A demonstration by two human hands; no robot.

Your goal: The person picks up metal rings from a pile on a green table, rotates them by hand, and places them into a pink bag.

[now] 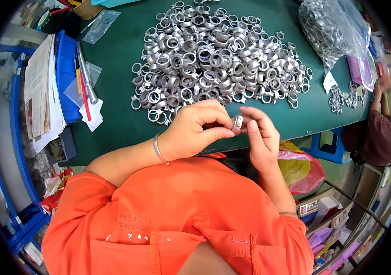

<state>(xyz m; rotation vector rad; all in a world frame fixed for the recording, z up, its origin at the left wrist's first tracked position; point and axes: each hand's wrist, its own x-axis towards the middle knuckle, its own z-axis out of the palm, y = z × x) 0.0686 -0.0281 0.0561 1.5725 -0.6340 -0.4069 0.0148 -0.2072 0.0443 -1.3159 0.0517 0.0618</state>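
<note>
"Since both hands are up at the near side of the green counter point(117, 105), start there. Left hand point(194, 123)?"

"Grip closed, thumb and fingertips pinching one silver ring-shaped part point(237, 124). Metal bracelet point(159, 149) on that wrist."

"Right hand point(264, 140)?"

"Fingers bent, thumb up, tips right by the same part. Touching or just close, can't tell; whether that grip is clamped, can't tell either."

"So the part is where, exactly?"

"Between the two hands, just this side of the big pile point(204, 59) of similar silver rings."

"Left of the pile?"

"Blue bin point(69, 68), papers point(46, 87) on its outer side, red pen point(85, 97) on its inner side."

"Right of it?"

"Clear bag point(320, 32) full of more rings, small clusters of metal parts point(336, 100) below it. Past the counter: blue stool point(331, 157), and another person point(380, 137) in dark brown."
</note>
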